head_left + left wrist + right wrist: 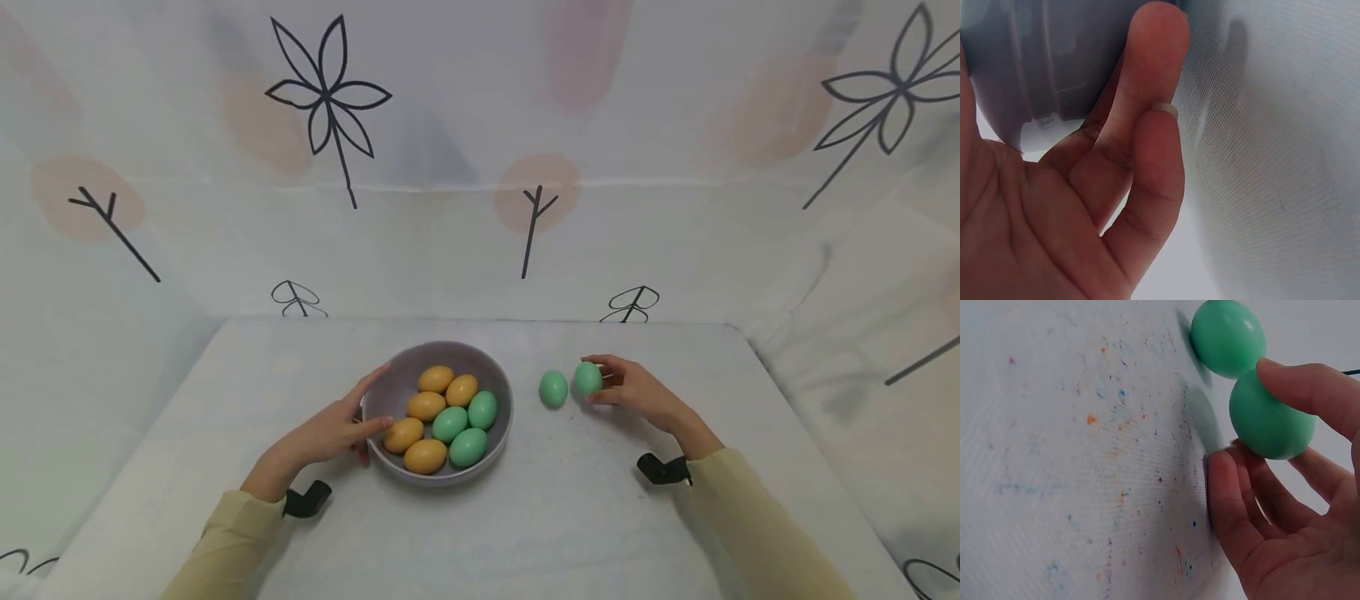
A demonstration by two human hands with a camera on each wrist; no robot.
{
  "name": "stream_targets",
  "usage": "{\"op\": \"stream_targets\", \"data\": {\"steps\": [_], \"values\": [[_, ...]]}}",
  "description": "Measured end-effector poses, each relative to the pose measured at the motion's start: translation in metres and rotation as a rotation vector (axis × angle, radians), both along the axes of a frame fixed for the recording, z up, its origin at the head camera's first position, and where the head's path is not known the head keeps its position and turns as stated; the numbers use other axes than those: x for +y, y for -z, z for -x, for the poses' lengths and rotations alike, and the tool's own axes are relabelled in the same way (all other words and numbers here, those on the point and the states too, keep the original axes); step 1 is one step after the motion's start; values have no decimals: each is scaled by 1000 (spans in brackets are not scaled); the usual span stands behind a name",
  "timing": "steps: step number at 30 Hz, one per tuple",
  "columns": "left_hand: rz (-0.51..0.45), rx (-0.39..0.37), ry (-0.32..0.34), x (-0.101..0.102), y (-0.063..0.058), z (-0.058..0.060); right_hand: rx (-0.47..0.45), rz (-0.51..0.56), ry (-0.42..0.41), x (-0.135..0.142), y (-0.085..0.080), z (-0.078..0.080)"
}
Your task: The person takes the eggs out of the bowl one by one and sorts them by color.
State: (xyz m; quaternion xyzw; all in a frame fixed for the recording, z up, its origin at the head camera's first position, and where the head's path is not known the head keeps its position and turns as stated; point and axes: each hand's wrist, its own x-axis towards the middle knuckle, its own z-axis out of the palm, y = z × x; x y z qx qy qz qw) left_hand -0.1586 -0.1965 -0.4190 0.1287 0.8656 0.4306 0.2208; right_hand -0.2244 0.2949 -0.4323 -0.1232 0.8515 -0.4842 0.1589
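A grey bowl (pixel 496 372) holds several orange eggs (pixel 426 407) and three green eggs (pixel 482 410). My left hand (pixel 330 429) grips the bowl's left side, thumb over the rim and other fingers around the outside. In the left wrist view, curled fingers (pixel 1154 62) lie beside the bowl's outer wall (pixel 1054 56). To the right of the bowl, my right hand (pixel 637 392) pinches a green egg (pixel 1275 422) between thumb and fingers, close over the table. Another green egg (pixel 553 389) rests on the table just left of the held one.
Everything stands on a white table (pixel 570 525) whose surface shows small coloured specks in the right wrist view. A pale curtain (pixel 435 242) printed with line-drawn flowers hangs behind the table and at both sides.
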Motion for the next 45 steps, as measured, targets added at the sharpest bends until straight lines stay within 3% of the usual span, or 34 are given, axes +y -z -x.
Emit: {"op": "stream_targets", "data": {"steps": [4, 19, 38, 45], "values": [[4, 2, -3, 0, 1, 0, 1, -41, 8, -1, 1, 0], [8, 12, -2, 0, 3, 0, 16, -33, -4, -1, 6, -1], [-2, 21, 0, -1, 3, 0, 29, -133, -28, -4, 4, 2], [4, 21, 2, 0, 2, 0, 16, -101, -22, -2, 3, 1]]}}
